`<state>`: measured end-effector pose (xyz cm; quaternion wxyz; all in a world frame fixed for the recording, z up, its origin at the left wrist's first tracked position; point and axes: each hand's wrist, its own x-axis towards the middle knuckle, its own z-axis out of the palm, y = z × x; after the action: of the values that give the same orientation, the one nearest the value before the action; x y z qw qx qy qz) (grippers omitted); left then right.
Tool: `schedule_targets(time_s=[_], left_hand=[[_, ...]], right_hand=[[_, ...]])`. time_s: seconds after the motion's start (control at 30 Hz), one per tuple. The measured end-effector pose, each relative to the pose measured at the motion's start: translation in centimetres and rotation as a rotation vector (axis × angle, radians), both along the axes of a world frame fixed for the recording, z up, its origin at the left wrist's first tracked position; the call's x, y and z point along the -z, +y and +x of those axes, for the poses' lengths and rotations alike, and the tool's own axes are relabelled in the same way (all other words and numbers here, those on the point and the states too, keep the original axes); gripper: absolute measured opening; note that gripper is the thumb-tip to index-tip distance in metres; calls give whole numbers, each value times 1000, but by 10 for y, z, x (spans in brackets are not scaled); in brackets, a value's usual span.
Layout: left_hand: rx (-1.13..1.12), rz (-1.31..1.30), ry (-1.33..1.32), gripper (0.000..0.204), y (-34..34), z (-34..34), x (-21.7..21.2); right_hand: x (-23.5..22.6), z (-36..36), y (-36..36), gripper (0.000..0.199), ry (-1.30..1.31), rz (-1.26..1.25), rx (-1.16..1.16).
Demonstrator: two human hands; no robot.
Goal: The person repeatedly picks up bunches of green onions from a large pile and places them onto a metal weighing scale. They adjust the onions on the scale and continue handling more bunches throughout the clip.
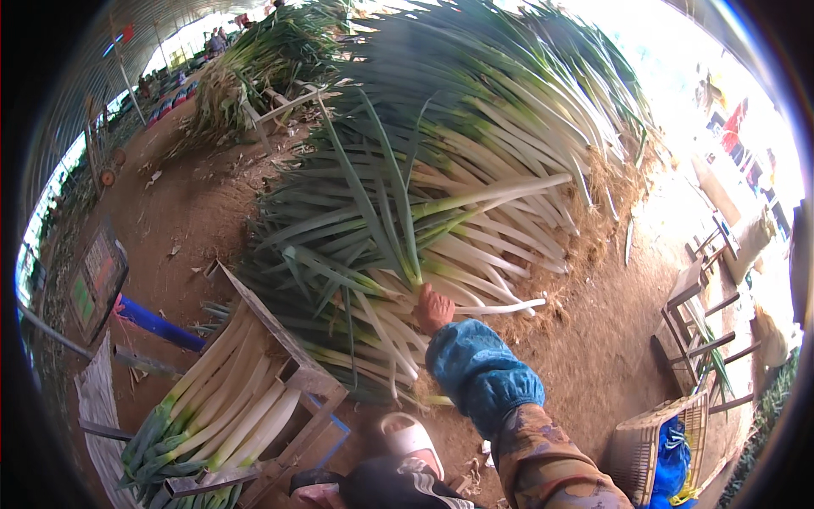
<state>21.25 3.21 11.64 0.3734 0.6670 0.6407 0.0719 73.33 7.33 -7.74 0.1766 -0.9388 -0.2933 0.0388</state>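
My right hand (434, 310) reaches out over the near edge of a big pile of leeks (509, 119). Its fingers are closed round a leek (412, 270) whose long green leaves rise above the fist. The lower part of that leek is hidden by the hand. A blue sleeve cover (483, 365) wraps the wrist, over a patterned sleeve. Around the hand lie other leeks with white shanks pointing right and dark green leaves to the left. My left hand does not show.
Cleaned leeks (225, 382) lie in a metal and wood rack (284, 339) at the lower left, near a scale display (95, 284). A basket (636, 441) with blue material stands lower right, wooden stools (695, 297) beyond it. My shoe (411, 441) is on the dirt floor.
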Motion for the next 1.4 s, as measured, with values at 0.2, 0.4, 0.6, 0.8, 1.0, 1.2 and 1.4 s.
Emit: schedule_targets(time_s=[0.2,0.4,0.6,0.8,1.0,1.2,1.4], left_hand=[[5,68,-22,31,-6,4,-34],[99,172,-250,24,-4,53,-81],[326,-548,-1103,56,-4,199,-36],[0,-983,-1676,38,-3,309,-2],[105,-923,-1791,41,-8,306,-30],[174,-946,-1815,41,-14,285,-93],[401,-562,-1997,49,29,221,-152]], right_hand=[[-65,-13,-33,39,-42,229,-98],[-150,-53,-87,36,-207,358,-213],[-211,-120,-123,37,-174,309,-353],[-212,-153,-169,47,33,263,-369],[-218,-138,-288,52,1205,206,-334],[-225,-163,-333,33,1259,340,-287],[-266,-166,-246,44,426,187,-657]])
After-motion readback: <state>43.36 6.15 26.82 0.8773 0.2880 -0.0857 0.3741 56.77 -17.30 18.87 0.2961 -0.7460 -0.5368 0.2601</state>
